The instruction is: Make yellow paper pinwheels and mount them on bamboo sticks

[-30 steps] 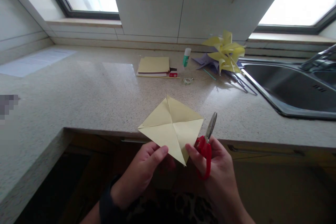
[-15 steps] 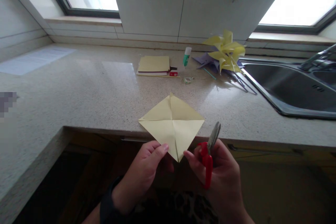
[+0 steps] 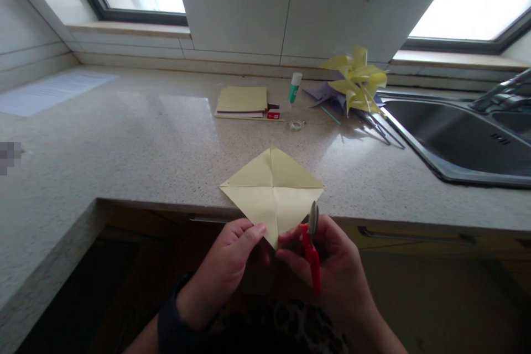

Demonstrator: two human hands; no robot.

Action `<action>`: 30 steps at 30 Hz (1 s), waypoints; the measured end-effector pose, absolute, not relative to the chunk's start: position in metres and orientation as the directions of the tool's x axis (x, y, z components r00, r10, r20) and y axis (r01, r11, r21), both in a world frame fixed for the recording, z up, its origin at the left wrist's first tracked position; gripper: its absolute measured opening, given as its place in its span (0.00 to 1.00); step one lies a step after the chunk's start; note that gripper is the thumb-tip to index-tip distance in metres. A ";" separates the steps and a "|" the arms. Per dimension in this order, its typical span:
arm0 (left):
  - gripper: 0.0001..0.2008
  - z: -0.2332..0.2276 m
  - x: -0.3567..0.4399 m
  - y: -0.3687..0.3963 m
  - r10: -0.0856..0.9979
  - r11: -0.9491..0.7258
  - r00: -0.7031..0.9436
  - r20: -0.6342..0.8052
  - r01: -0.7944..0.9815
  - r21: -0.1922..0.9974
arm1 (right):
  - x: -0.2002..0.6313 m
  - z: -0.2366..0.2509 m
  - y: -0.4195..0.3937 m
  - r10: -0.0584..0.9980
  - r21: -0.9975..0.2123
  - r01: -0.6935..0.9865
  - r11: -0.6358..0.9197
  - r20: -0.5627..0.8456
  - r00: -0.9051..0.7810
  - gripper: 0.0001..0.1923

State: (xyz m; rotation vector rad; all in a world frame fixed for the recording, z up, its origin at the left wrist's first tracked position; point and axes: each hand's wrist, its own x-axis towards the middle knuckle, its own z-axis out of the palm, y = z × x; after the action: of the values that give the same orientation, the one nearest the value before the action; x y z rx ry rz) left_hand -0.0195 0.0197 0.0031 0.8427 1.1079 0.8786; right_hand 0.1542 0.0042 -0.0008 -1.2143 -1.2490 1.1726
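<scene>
A pale yellow square of paper (image 3: 271, 191), creased along both diagonals, is held corner-down over the front edge of the speckled countertop (image 3: 166, 138). My left hand (image 3: 226, 268) pinches its lower left edge near the bottom corner. My right hand (image 3: 332, 274) grips red-handled scissors (image 3: 311, 243), whose short metal blades point up against the paper's lower right edge. The right thumb lies close to the paper's bottom corner.
At the back of the counter lie a stack of yellow paper (image 3: 243, 100), a glue stick (image 3: 295, 87), a small tape roll (image 3: 296, 125) and yellow and purple paper pinwheels (image 3: 357, 86). A steel sink (image 3: 468, 141) is at the right, a white sheet (image 3: 50, 91) at the far left.
The scissors have swung from leaning right, beside the paper, to upright against its lower right edge. My right hand moved left toward the bottom corner. The paper shifted slightly.
</scene>
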 end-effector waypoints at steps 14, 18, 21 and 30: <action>0.22 -0.004 -0.022 0.018 0.952 0.251 0.171 -0.254 0.041 0.967 | 0.151 -0.002 0.007 0.999 -1.000 -0.014 -0.027 -0.027 0.023 0.16; 0.22 -0.004 -0.023 0.015 0.954 0.225 0.185 -0.236 0.083 0.971 | 0.149 0.000 0.008 0.998 -0.999 0.010 -0.034 -0.034 0.054 0.16; 0.20 -0.004 -0.023 0.013 0.948 0.232 0.205 -0.245 0.086 0.969 | 0.148 0.000 0.009 0.996 -0.999 -0.019 -0.048 -0.049 0.071 0.16; 0.21 -0.003 -0.023 0.011 0.936 0.249 0.244 -0.255 0.056 0.967 | 0.147 0.004 0.010 0.992 -0.988 -0.096 -0.123 -0.125 0.012 0.16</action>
State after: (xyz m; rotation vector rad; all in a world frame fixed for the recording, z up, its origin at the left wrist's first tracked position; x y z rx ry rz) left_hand -0.0229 0.0108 -0.0028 1.1453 1.1514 0.8274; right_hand 0.1473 0.0096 0.0045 -1.2363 -1.0636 1.3300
